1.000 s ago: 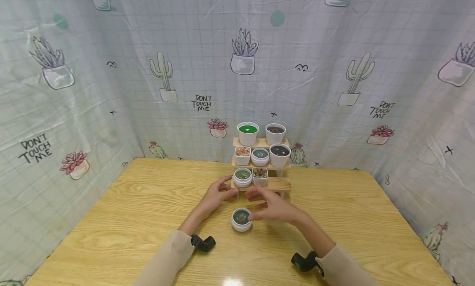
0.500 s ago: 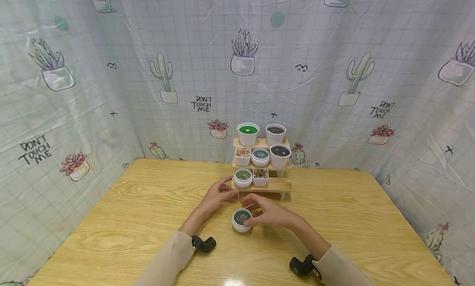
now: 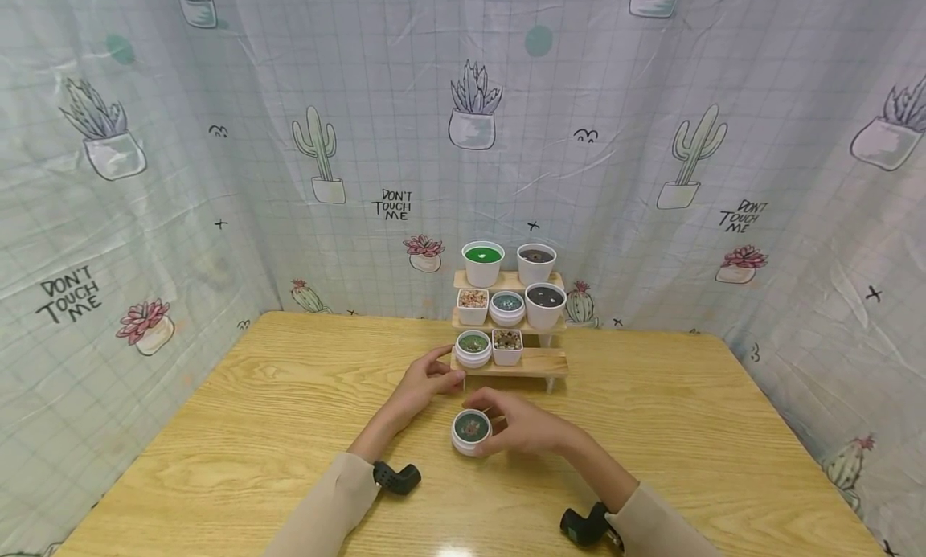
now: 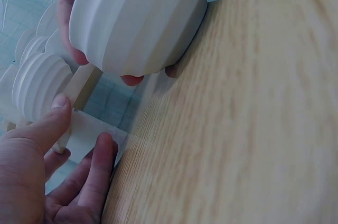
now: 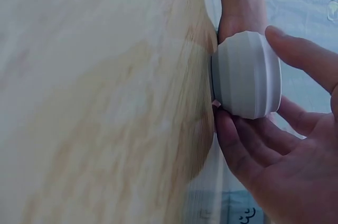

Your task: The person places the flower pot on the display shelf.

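Note:
My right hand (image 3: 524,425) holds a round white ribbed pot (image 3: 472,433) with a dark green top that stands on the table in front of the stand. In the right wrist view the thumb (image 5: 301,57) touches one side of this pot (image 5: 245,76), and the fingers lie along the other. My left hand (image 3: 425,382) grips the left end of the lowest shelf of a three-step wooden stand (image 3: 544,362). Its thumb (image 4: 55,115) lies against the shelf end beside another ribbed pot (image 4: 39,84), with a fingertip below.
On the lowest shelf are a round green-topped pot (image 3: 473,350) and a square pebble pot (image 3: 507,348). Above stand a square pot (image 3: 473,308), a small round pot (image 3: 507,309), and taller cups (image 3: 546,306). A cactus-print curtain (image 3: 593,179) surrounds the wooden table (image 3: 217,428).
My right hand has come down and toward me, from above and beside the front pot to round it. The left hand stays at the stand's end.

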`<state>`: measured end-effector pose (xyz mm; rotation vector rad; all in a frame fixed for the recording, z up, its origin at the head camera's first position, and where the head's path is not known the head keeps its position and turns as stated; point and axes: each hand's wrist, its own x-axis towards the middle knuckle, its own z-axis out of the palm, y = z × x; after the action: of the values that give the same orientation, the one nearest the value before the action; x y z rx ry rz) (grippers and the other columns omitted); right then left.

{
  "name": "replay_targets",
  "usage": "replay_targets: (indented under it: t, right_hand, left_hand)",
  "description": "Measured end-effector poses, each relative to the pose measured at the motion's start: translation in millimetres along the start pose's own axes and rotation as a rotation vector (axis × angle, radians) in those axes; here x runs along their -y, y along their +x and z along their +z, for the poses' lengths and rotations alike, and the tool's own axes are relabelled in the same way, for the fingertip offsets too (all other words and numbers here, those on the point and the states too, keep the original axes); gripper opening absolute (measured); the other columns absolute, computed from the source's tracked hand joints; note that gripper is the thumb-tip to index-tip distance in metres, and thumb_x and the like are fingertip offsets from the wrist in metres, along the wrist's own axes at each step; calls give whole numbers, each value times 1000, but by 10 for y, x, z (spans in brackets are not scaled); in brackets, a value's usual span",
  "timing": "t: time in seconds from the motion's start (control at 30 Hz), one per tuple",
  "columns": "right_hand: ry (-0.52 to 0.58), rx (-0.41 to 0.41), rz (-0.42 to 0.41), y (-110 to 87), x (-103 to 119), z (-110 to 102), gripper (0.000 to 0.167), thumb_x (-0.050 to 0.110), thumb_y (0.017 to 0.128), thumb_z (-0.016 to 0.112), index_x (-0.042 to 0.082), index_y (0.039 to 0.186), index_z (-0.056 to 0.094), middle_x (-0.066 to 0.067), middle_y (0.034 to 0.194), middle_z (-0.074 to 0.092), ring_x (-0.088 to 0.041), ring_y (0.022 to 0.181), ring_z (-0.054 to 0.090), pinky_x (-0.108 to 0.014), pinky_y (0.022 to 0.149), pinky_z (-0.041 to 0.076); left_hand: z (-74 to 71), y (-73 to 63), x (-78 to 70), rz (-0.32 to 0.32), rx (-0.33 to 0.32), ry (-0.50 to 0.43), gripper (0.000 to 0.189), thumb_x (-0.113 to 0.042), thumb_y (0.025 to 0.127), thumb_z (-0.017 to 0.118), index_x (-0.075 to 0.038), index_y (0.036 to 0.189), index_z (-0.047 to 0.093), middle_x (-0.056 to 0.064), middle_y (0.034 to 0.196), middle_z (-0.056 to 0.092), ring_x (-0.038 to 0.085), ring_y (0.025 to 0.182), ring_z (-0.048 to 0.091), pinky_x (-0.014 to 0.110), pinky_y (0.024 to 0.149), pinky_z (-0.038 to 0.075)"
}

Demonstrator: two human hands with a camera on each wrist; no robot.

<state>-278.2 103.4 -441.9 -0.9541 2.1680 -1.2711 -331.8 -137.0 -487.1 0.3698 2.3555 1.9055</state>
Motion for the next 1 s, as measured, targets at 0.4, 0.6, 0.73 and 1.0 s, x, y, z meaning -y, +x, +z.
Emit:
replay_targets:
  t: [0.4,0.6,0.73,1.0]
  right_hand:
    - [-27,-1,-27,19,-49,7,62,13,87,82,1,140,54,-12,131,65,-22,121,61,-28,96,56]
    - [-66,57,-52,18,-55,-2,68,17,86,84,7,145,51,-10,143,59,-17,126,56,-23,97,52]
    - [-84,66,-60,14,-58,-1,66,18,86,84,8,143,53,-9,140,60,-15,123,57,-24,95,52]
    - [-104,38,-52,9,-67,4,65,18,83,85,9,140,55,-4,134,63,-10,117,58,-24,93,52]
  left_hand:
    - [-1,6,-2,-7,-2,0,70,-27,97,75,-11,157,42,13,108,72,20,90,76,32,91,60]
    - [-3,-1,-8,3,3,4,69,-26,98,73,-9,157,41,16,110,71,23,92,76,34,91,61]
    - [-2,-6,-8,-3,2,4,68,-26,98,73,-10,157,42,16,110,72,23,93,77,34,91,61]
    - [3,-6,-14,-1,9,9,69,-26,99,72,-10,158,40,16,112,71,20,93,76,32,91,61]
